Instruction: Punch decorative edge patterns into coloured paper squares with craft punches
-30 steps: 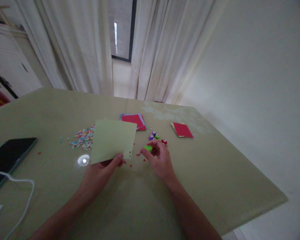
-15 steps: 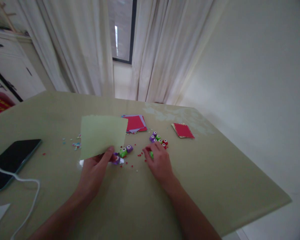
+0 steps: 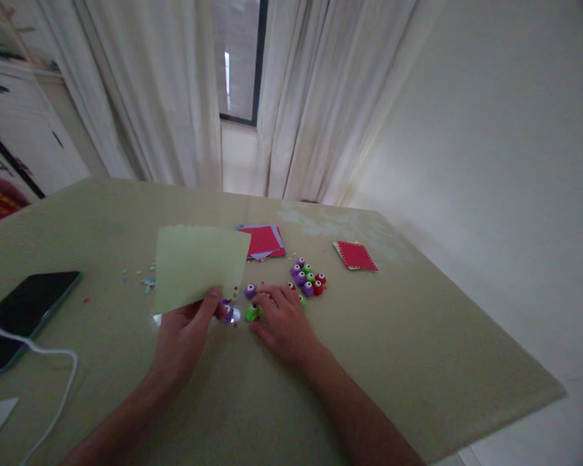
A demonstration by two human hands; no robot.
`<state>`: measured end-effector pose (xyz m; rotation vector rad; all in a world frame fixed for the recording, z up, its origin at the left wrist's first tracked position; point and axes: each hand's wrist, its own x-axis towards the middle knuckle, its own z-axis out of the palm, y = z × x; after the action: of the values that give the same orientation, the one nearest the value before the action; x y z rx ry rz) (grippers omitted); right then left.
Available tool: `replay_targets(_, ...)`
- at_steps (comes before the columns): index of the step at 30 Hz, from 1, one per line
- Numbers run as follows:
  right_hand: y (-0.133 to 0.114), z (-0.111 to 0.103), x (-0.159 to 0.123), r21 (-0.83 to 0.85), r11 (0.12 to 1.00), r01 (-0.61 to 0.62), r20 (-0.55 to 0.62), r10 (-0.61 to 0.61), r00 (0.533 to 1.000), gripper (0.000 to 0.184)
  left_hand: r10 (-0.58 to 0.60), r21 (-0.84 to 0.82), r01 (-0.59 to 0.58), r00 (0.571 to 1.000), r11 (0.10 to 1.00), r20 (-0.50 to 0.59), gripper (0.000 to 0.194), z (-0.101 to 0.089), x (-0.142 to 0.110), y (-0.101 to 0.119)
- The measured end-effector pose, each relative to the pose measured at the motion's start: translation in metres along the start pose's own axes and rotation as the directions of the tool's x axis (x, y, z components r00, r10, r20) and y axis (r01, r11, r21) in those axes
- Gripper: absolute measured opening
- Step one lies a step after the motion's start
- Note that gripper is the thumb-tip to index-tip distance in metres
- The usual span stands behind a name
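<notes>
My left hand (image 3: pixel 187 330) grips a pale green paper sheet (image 3: pixel 201 268) by its lower edge, thumb in front. Small cut-outs show near the sheet's lower right corner. Just right of that thumb lies a small purple one-eyed piece (image 3: pixel 227 314), partly hidden by my fingers. My right hand (image 3: pixel 284 320) has its thumb and forefinger around a small green one-eyed piece (image 3: pixel 252 314), low at the table. Another purple one-eyed piece (image 3: pixel 250 291) sits just beyond it. Beyond my right knuckles stands a cluster of purple, green and red one-eyed pieces (image 3: pixel 308 288).
Stacked red and lilac paper (image 3: pixel 262 241) lies behind the sheet; a red square stack with a patterned edge (image 3: pixel 355 255) lies farther right. Paper bits (image 3: pixel 148 283) show left of the sheet. A phone (image 3: pixel 26 314) and white cable (image 3: pixel 53 349) lie at left.
The green paper has moved left with my left hand. My right hand has left one green piece near the cluster and come left to another, which now sits nearer me and farther right.
</notes>
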<state>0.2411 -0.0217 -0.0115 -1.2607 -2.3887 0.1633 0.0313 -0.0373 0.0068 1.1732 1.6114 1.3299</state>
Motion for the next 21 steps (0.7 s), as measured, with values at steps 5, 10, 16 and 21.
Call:
replay_targets(5,-0.001,0.002,0.001,0.007,1.000,0.017,0.062,-0.018,0.998,0.039,-0.022,-0.045,0.023,0.999,0.999,0.031,0.042,0.001,-0.001,0.001)
replay_targets(10,-0.004,0.002,0.000,0.165,0.986,-0.014,0.024,0.010,1.000,0.033,-0.053,-0.052,0.056,0.997,0.997,0.049,0.037,0.001,-0.001,0.000)
replay_targets(16,-0.006,-0.004,-0.003,0.807,0.552,-0.209,-0.028,0.390,0.920,0.052,-0.073,-0.034,0.074,0.997,0.997,0.024,0.035,0.000,-0.002,0.003)
replay_targets(21,-0.005,-0.011,0.000,0.934,-0.253,-0.251,0.344,0.462,0.818,0.043,-0.054,-0.031,0.056,0.997,0.998,0.053,0.035,0.002,-0.004,0.010)
